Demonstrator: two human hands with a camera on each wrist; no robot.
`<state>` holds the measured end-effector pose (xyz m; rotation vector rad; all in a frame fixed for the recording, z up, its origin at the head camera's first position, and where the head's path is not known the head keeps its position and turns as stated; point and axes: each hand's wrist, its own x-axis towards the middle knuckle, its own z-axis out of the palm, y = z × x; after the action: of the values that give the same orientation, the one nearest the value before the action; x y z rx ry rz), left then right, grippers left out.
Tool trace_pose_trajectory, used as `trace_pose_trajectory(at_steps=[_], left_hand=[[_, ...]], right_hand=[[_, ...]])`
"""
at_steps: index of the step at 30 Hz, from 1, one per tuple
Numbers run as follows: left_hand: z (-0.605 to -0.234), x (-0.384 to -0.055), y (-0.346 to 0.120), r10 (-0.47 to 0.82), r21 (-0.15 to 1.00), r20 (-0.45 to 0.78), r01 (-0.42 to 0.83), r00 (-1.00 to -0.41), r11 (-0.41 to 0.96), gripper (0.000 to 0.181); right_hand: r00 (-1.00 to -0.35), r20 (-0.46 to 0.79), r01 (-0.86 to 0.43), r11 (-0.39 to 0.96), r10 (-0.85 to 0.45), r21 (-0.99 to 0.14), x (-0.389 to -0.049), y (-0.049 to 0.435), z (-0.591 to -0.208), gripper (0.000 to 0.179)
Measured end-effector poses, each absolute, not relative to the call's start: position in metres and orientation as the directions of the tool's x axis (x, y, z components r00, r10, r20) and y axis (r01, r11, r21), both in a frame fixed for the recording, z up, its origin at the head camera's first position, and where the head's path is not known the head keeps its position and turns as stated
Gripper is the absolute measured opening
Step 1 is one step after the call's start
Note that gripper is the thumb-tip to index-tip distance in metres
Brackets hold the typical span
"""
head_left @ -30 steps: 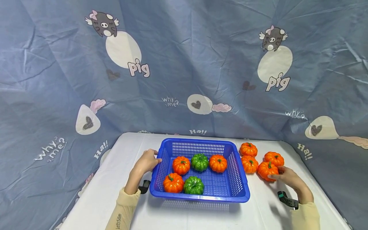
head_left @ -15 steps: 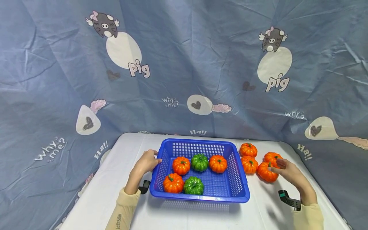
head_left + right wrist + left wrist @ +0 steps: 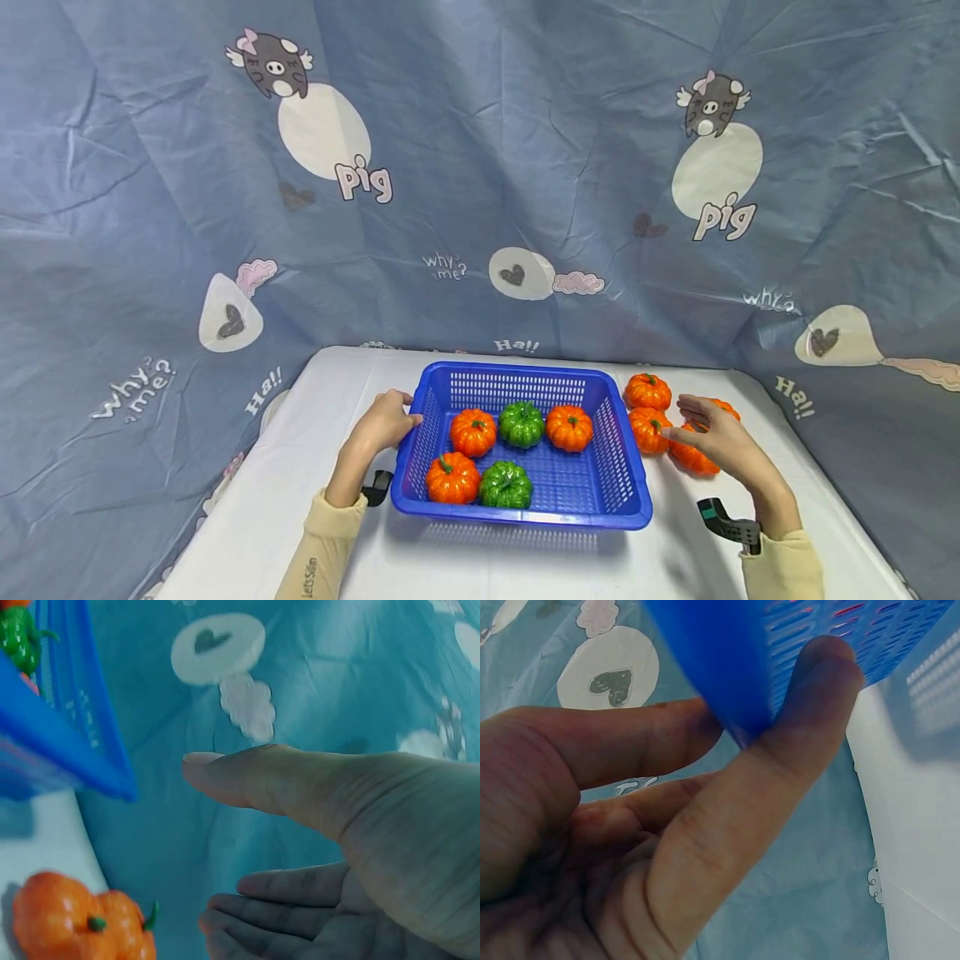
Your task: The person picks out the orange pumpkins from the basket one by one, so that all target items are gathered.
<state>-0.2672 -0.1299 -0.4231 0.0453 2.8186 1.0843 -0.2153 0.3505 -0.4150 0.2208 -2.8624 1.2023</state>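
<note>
My left hand [image 3: 386, 423] pinches the left rim of a blue plastic basket [image 3: 517, 517]; in the left wrist view, thumb and finger lie on either side of the rim [image 3: 727, 667]. Inside the basket sit orange mini pumpkins [image 3: 453, 477] and two green ones [image 3: 506, 485]. With thumb spread and fingers extended, my right hand [image 3: 720, 442] hovers over the orange pumpkins to the basket's right, holding nothing. It partly hides a front pumpkin [image 3: 693, 457] and a rear pumpkin [image 3: 727, 407]. Its thumb overlaps the edge of another pumpkin [image 3: 647, 432] in the head view.
One more orange pumpkin [image 3: 648, 391] lies beside the basket's back right corner. A white cloth [image 3: 540, 567] covers the table. Blue patterned fabric [image 3: 480, 208] hangs behind and at the sides.
My right hand has let go of the front orange pumpkin, lifted off it and shifted left toward the pumpkins beside the basket. The left hand and basket stay where they were.
</note>
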Motion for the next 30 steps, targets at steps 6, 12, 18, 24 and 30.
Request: trace_pose_trajectory(at_steps=[6, 12, 18, 24, 30], left_hand=[[-0.423, -0.268, -0.129, 0.067, 0.665, -0.107, -0.021, -0.992, 0.746, 0.043], [-0.423, -0.268, -0.129, 0.068, 0.662, -0.107, -0.02, -0.992, 0.749, 0.042], [-0.424, -0.267, -0.13, 0.069, 0.672, -0.108, -0.022, -0.992, 0.741, 0.042], [-0.424, -0.267, -0.131, 0.069, 0.673, -0.112, -0.025, -0.991, 0.739, 0.043], [-0.422, -0.267, -0.13, 0.064, 0.663, -0.106, -0.023, -0.992, 0.749, 0.044]], right_hand=[[-0.986, 0.091, -0.162, 0.697, -0.138, -0.699, -0.212, 0.329, -0.41, 0.074], [-0.985, 0.097, -0.171, 0.706, -0.144, -0.688, -0.208, 0.311, -0.406, 0.073], [-0.984, 0.086, -0.174, 0.699, -0.159, -0.694, -0.206, 0.295, -0.402, 0.078], [-0.975, 0.076, -0.201, 0.691, -0.207, -0.695, -0.208, 0.278, -0.407, 0.079], [-0.966, 0.038, -0.204, 0.667, -0.254, -0.716, -0.213, 0.265, -0.415, 0.081]])
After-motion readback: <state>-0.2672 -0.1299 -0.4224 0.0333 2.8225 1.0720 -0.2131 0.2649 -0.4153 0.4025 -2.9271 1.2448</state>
